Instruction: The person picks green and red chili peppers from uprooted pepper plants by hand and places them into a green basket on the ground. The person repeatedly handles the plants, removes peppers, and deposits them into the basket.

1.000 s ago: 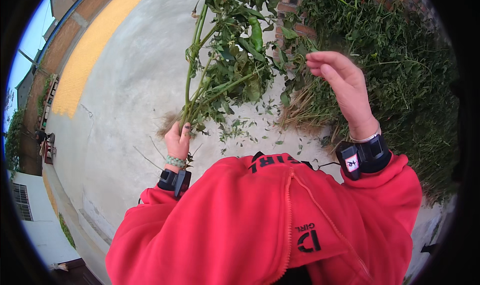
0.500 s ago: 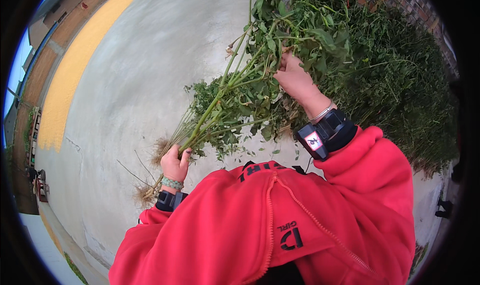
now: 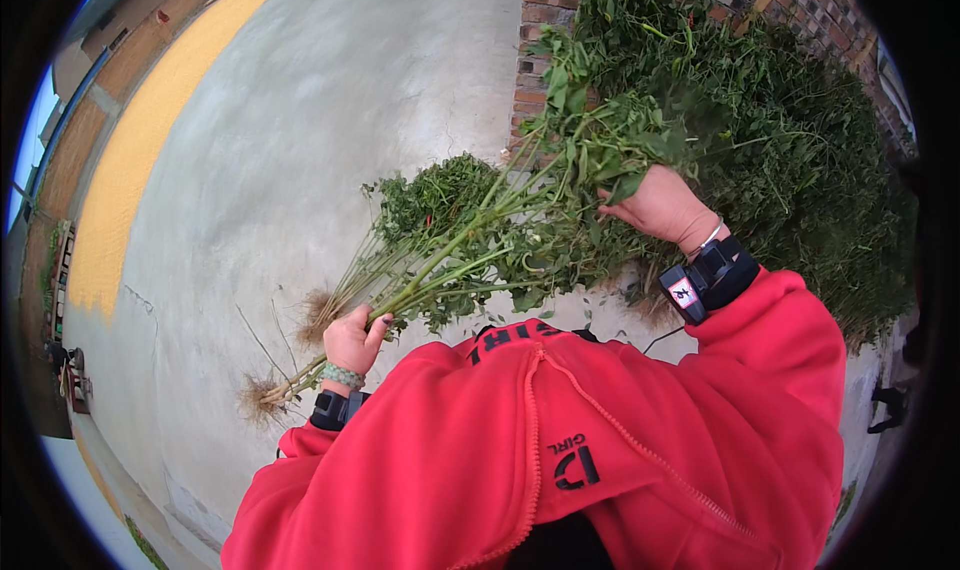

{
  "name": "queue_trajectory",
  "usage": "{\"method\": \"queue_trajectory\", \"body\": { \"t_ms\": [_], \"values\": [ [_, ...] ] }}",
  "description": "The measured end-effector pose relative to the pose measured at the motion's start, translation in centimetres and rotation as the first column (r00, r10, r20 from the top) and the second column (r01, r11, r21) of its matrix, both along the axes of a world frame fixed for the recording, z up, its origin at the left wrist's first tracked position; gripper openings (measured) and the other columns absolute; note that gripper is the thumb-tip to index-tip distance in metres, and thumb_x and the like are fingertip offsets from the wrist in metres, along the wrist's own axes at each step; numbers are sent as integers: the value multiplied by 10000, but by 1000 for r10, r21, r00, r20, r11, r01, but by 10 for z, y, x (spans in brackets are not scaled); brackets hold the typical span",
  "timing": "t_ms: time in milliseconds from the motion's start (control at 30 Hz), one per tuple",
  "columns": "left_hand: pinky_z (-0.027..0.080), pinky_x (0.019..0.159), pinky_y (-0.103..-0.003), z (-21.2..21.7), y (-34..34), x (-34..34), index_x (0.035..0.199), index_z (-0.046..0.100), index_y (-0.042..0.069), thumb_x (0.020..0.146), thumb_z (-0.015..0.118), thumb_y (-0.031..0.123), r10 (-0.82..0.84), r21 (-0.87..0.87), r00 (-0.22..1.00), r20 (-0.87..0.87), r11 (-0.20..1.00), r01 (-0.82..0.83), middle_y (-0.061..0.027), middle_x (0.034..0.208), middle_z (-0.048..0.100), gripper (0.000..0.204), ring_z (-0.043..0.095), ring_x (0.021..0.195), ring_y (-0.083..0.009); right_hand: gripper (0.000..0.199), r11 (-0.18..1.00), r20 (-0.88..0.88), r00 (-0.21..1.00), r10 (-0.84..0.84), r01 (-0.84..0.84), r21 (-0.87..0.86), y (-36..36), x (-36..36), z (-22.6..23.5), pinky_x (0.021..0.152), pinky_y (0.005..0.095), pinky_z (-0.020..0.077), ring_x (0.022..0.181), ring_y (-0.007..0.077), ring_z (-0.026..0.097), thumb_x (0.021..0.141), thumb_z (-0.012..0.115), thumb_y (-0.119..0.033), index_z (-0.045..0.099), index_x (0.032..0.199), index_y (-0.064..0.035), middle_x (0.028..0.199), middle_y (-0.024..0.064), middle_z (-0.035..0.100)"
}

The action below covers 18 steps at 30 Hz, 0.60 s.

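My left hand (image 3: 352, 341) is closed round the lower stem of an uprooted pepper plant (image 3: 432, 267). Its pale, bushy roots (image 3: 262, 398) stick out below that hand, and the branches slant up to the right. At the leafy top, my right hand (image 3: 660, 208) has its fingers bent in among the leaves; foliage partly covers the fingertips, and they appear to grip a leafy branch. Beneath the held plant, a smaller heap of pepper plants (image 3: 448, 192) lies on the concrete, its thin stems and roots (image 3: 318, 315) pointing left.
A big heap of green plants (image 3: 790, 180) with a few red pods fills the right side, against a brick wall (image 3: 546, 40). Grey concrete (image 3: 250, 190) spreads to the left, bordered by a long yellow strip (image 3: 150, 160). Loose leaves are scattered near my jacket.
My right hand has moved right and down toward me, and the leafy top has come lower with it. My left hand keeps its hold on the stem, slightly lower in view.
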<state>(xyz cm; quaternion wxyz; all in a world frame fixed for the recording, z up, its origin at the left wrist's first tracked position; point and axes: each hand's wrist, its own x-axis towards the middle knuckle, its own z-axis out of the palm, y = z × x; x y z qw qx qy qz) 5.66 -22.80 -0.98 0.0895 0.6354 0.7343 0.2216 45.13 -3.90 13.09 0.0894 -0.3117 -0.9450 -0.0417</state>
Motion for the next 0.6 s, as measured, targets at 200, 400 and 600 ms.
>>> {"method": "queue_trajectory", "body": {
  "t_ms": [200, 400, 600],
  "values": [
    [406, 439, -404, 21, -1, 29, 623, 490, 79, 787, 600, 421, -77, 34, 995, -66, 996, 79, -107, 543, 541, 395, 543, 503, -315, 171, 993, 150, 987, -52, 67, -101, -3, 40, -19, 653, 387, 449, 757, 320, 531, 856, 521, -262, 478, 839, -98, 727, 96, 526],
    [403, 418, -391, 35, -1, 46, 630, 490, 83, 786, 602, 422, -168, 64, 977, -128, 982, 178, -95, 524, 536, 389, 538, 477, -296, 169, 995, 111, 991, -76, 82, -53, -28, 78, -16, 540, 416, 468, 673, 316, 585, 857, 521, -302, 510, 850, -134, 743, 88, 587],
    [411, 447, -401, 62, 3, 61, 679, 518, 67, 774, 628, 365, -220, 29, 960, -171, 973, 228, -115, 534, 527, 332, 541, 507, -309, 177, 958, 92, 979, -182, 198, -209, -46, 115, 3, 573, 337, 457, 718, 288, 579, 845, 531, -253, 519, 901, -85, 773, 74, 564]
  ]
}}
